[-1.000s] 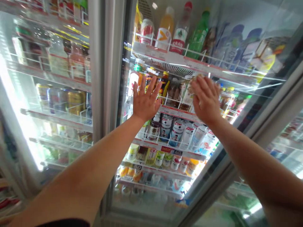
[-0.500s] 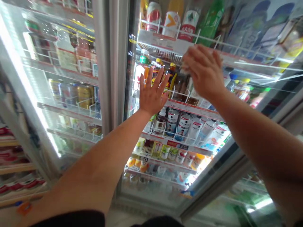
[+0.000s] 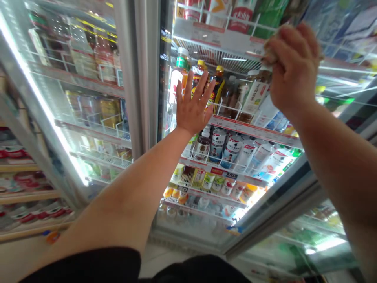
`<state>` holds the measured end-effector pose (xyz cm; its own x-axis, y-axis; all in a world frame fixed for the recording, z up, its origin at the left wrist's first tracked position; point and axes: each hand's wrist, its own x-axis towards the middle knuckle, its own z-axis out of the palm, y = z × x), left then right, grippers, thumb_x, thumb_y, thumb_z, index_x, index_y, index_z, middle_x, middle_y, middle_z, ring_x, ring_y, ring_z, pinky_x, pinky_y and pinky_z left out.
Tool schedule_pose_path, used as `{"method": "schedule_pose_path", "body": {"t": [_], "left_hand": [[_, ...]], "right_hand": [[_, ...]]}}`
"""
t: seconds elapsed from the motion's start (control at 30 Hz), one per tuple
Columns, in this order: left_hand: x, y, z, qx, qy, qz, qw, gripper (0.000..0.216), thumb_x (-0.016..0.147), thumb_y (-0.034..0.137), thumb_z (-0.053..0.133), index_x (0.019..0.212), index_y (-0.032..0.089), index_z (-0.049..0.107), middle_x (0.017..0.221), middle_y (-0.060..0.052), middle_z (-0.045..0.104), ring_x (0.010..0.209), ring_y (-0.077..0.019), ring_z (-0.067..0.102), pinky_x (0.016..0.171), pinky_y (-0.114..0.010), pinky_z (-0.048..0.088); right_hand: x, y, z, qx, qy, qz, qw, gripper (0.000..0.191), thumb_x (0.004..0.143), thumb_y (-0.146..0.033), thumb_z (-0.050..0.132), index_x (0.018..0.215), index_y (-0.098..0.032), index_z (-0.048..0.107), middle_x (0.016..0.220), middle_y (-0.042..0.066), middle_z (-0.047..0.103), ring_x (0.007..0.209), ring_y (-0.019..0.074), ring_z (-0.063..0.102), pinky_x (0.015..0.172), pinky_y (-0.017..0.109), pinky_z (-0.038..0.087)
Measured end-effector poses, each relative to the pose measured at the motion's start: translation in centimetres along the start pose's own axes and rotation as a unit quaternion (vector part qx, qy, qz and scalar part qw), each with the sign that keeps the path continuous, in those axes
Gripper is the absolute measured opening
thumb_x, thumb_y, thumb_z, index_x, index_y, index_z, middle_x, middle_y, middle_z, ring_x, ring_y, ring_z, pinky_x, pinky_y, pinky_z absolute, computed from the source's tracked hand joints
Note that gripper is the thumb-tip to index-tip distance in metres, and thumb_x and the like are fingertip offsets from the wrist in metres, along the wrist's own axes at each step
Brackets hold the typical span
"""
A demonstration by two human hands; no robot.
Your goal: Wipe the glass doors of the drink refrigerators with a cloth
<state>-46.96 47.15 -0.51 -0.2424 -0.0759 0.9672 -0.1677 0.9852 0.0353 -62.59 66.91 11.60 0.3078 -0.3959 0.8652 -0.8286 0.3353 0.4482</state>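
My left hand (image 3: pixel 193 104) lies flat with its fingers spread against the glass door (image 3: pixel 188 232) of a drinks fridge. Higher up and to the right, my right hand (image 3: pixel 296 68) is closed on a crumpled, light brownish cloth (image 3: pixel 271 53) at the glass. Only an edge of the cloth shows past the fingers. Behind the glass, a bottle with a white cap and green neck (image 3: pixel 181 63) stands near my left fingertips. Dark bottles with yellow caps (image 3: pixel 218 80) are beside it. A bottle with a white label (image 3: pixel 256 96) stands below and left of my right hand.
A grey metal door frame (image 3: pixel 145 78) rises left of my hand. Beyond it is another fridge section with bottles and cans (image 3: pixel 110 110). Wooden shelves (image 3: pixel 29 196) with red packs stand at far left. A further glass door (image 3: pixel 318 236) is at lower right.
My right hand has moved right and upward across the glass with the cloth. My left hand stays spread on the same part of the door. The view has tilted slightly downward.
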Motion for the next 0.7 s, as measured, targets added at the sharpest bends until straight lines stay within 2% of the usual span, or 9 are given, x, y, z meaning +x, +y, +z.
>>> {"method": "schedule_pose_path", "body": {"t": [0.1,0.2,0.27,0.3,0.4,0.47,0.53,0.63,0.7], "left_hand": [[0.1,-0.1,0.0,-0.022,-0.003,-0.004,1.000,0.061,0.096,0.049,0.038,0.155,0.034,0.035,0.164,0.008,0.022,0.156,-0.0227,-0.005,0.129,-0.055,-0.008],[0.2,-0.3,0.1,-0.043,0.003,-0.005,0.999,0.061,0.095,0.052,0.038,0.155,0.037,0.036,0.163,0.011,0.023,0.156,-0.0203,-0.006,0.129,-0.052,-0.010],[0.2,-0.3,0.2,-0.048,-0.001,-0.009,0.999,0.062,0.095,0.052,0.039,0.155,0.037,0.036,0.163,0.011,0.022,0.155,-0.0204,-0.006,0.129,-0.052,-0.010],[0.2,-0.3,0.2,-0.048,-0.004,-0.011,0.999,0.063,0.095,0.052,0.039,0.155,0.037,0.035,0.163,0.011,0.021,0.155,-0.0208,-0.007,0.129,-0.052,-0.010],[0.2,-0.2,0.2,-0.041,-0.012,-0.015,0.999,0.063,0.095,0.050,0.040,0.156,0.036,0.034,0.164,0.010,0.017,0.155,-0.0217,-0.007,0.128,-0.053,-0.011],[0.2,-0.2,0.1,-0.032,-0.014,-0.013,0.999,0.063,0.095,0.049,0.039,0.156,0.035,0.033,0.164,0.010,0.015,0.154,-0.0218,-0.007,0.128,-0.053,-0.011],[0.3,-0.2,0.1,-0.026,-0.016,-0.012,0.999,0.063,0.095,0.049,0.039,0.157,0.034,0.033,0.164,0.009,0.014,0.154,-0.0219,-0.007,0.128,-0.053,-0.011],[0.3,-0.2,0.1,-0.026,-0.018,-0.017,0.999,0.063,0.096,0.049,0.038,0.156,0.034,0.034,0.164,0.010,0.014,0.154,-0.0213,-0.008,0.129,-0.053,-0.011],[0.3,-0.2,0.1,-0.031,-0.018,-0.020,0.999,0.063,0.095,0.050,0.038,0.156,0.035,0.034,0.164,0.011,0.013,0.153,-0.0206,-0.009,0.129,-0.052,-0.012]], "right_hand": [[-1.8,0.5,-0.1,-0.019,0.051,0.020,0.998,0.044,0.104,-0.033,0.038,0.143,-0.023,0.056,0.154,0.006,0.051,0.145,0.0328,0.042,0.115,0.059,0.035],[-4.0,-1.2,0.2,0.006,-0.038,-0.105,0.994,0.043,0.103,-0.026,0.041,0.143,-0.031,0.055,0.151,0.001,0.055,0.144,0.0258,0.046,0.117,0.054,0.037],[-4.4,-1.9,0.2,0.022,-0.095,-0.151,0.984,0.043,0.103,-0.026,0.040,0.141,-0.035,0.056,0.150,-0.003,0.055,0.143,0.0229,0.047,0.118,0.051,0.036],[-4.2,-1.9,0.0,0.021,-0.096,-0.136,0.986,0.042,0.103,-0.026,0.040,0.141,-0.035,0.056,0.150,-0.003,0.055,0.144,0.0231,0.046,0.119,0.052,0.035],[-3.0,-0.8,-0.5,0.001,-0.009,-0.016,1.000,0.042,0.104,-0.029,0.040,0.142,-0.033,0.056,0.152,0.000,0.053,0.145,0.0285,0.043,0.117,0.057,0.034],[-2.8,-0.2,-0.5,-0.006,0.017,0.014,1.000,0.044,0.104,-0.030,0.038,0.145,-0.032,0.052,0.155,0.002,0.050,0.147,0.0298,0.040,0.117,0.059,0.033],[-3.1,0.0,-0.4,0.010,-0.029,-0.058,0.998,0.045,0.105,-0.028,0.037,0.148,-0.031,0.049,0.156,0.001,0.047,0.148,0.0274,0.038,0.119,0.057,0.033],[-3.6,0.2,-0.3,0.060,-0.135,-0.197,0.969,0.043,0.105,-0.029,0.039,0.146,-0.033,0.049,0.155,-0.002,0.050,0.148,0.0226,0.039,0.121,0.053,0.031],[-3.4,0.8,-0.6,0.065,-0.119,-0.175,0.975,0.042,0.105,-0.031,0.039,0.145,-0.034,0.051,0.155,-0.002,0.049,0.147,0.0234,0.040,0.121,0.053,0.029]]}}
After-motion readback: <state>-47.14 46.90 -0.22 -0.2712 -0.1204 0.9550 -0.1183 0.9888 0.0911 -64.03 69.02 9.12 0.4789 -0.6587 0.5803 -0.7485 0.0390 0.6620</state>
